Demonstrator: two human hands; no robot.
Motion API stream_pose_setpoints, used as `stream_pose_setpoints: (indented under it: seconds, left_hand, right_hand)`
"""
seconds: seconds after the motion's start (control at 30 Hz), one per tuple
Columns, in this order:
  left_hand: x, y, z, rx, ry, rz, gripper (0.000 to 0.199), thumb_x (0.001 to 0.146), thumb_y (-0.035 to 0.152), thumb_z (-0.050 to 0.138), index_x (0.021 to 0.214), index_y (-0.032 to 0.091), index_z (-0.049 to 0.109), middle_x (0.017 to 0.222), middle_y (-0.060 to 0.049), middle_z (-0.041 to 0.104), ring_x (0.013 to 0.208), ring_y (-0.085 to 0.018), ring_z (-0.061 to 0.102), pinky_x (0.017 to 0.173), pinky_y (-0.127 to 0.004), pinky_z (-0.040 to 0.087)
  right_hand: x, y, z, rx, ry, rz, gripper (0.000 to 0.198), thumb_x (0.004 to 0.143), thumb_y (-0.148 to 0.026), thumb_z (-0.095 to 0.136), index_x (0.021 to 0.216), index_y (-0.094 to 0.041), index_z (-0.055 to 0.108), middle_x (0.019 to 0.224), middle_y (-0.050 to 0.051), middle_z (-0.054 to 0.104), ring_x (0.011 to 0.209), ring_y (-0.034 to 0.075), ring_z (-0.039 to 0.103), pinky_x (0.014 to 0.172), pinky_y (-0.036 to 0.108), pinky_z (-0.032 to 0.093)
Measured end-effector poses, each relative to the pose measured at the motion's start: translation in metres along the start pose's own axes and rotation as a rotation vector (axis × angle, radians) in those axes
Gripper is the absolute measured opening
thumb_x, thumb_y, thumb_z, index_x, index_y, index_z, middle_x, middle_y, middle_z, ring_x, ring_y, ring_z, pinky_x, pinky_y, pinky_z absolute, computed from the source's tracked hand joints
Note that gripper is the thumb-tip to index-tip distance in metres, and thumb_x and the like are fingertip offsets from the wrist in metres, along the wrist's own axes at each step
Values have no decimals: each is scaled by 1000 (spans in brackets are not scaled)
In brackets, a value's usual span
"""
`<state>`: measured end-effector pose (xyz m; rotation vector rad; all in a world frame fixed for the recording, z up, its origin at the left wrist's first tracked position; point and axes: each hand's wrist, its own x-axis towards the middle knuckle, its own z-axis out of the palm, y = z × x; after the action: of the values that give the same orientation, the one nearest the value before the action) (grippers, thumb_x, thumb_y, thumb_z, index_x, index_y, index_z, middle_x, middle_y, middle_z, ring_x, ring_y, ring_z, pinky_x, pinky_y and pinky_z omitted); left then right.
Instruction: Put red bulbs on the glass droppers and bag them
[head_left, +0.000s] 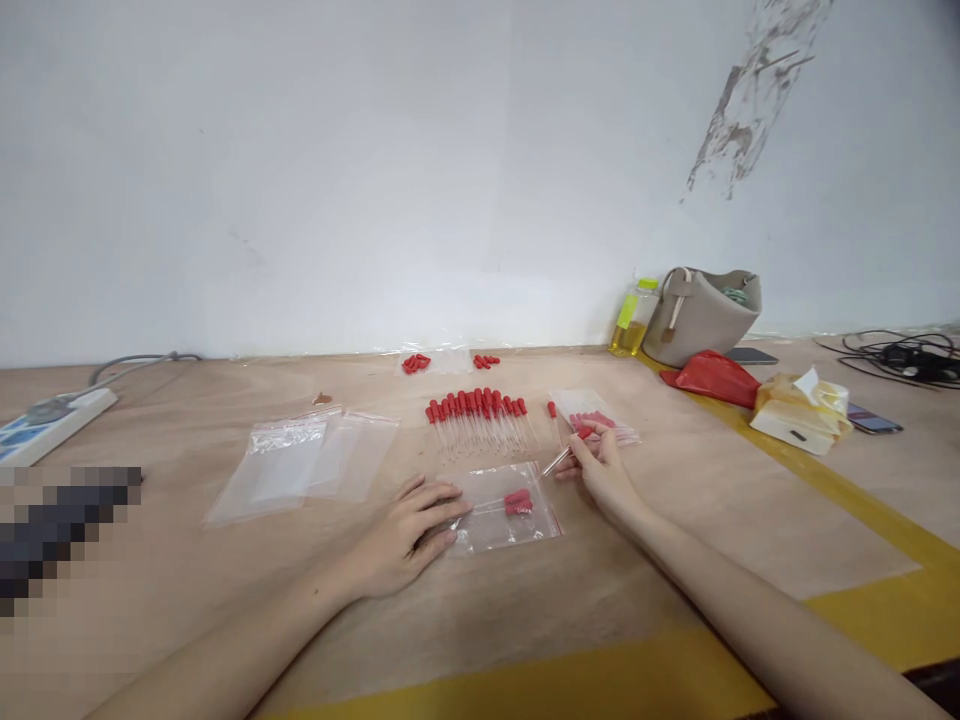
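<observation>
My left hand (pixel 416 535) lies with fingers spread, its fingertips on the left end of a clear zip bag (pixel 487 535). Inside that bag are a few droppers with red rubber bulbs (pixel 517 502). Just right of the bag's upper edge, my right hand (pixel 600 465) is closed on a dropper (pixel 556 460), its tube pointing down-left and its red bulb between the fingers. Beyond the bag lies a row of several red-bulbed droppers (pixel 480 405), with one single dropper (pixel 553 410) apart to the right. Behind my right hand sits another clear bag (pixel 559 400) with red bulbs in it.
Flat clear bags (pixel 292 460) lie at left. Loose red bulbs (pixel 416 364) rest on plastic near the wall. A power strip (pixel 60 425) is far left. At right are a bottle (pixel 634 320), a grey handbag (pixel 701 315), a red pouch (pixel 712 378), a tissue pack (pixel 799 415) and a phone (pixel 874 418).
</observation>
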<state>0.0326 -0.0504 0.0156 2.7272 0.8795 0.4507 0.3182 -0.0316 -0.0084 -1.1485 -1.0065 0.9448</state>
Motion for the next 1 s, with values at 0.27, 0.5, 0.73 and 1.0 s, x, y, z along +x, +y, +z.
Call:
stream_pose_setpoints:
  seconds: [0.27,0.5,0.73,1.0]
  left_hand:
    - [-1,1,0,-8,20,-46,45,88,30,39,132,24,27,131,-5,42,120,-21,37,105,-45,21]
    - [0,4,-3,-9,10,-54,42,89,31,38,129,23,31,128,-4,44,118,-20,39,105,-43,21]
    - [0,2,-1,-9,17,-31,41,89,31,39,129,23,34,127,-5,46,117,-20,40,104,-44,22]
    - [0,0,-1,35,-3,10,35,90,26,36,123,28,44,128,-3,44,119,-21,37,102,-45,26]
  right_hand:
    - [-14,-4,6,-88,-365,125,29,67,-39,61,80,-18,47,74,0,56,59,9,55,57,25,46]
    - [-11,2,2,-509,-530,-202,19,72,-33,56,78,-16,64,77,3,59,64,12,52,58,24,42]
    - [-15,2,20,-566,-412,-233,17,73,-24,51,65,-15,63,62,1,60,58,13,53,54,23,41]
    - [-6,-6,8,-764,-382,-323,16,74,-26,50,72,-15,62,68,2,59,62,12,51,57,22,39]
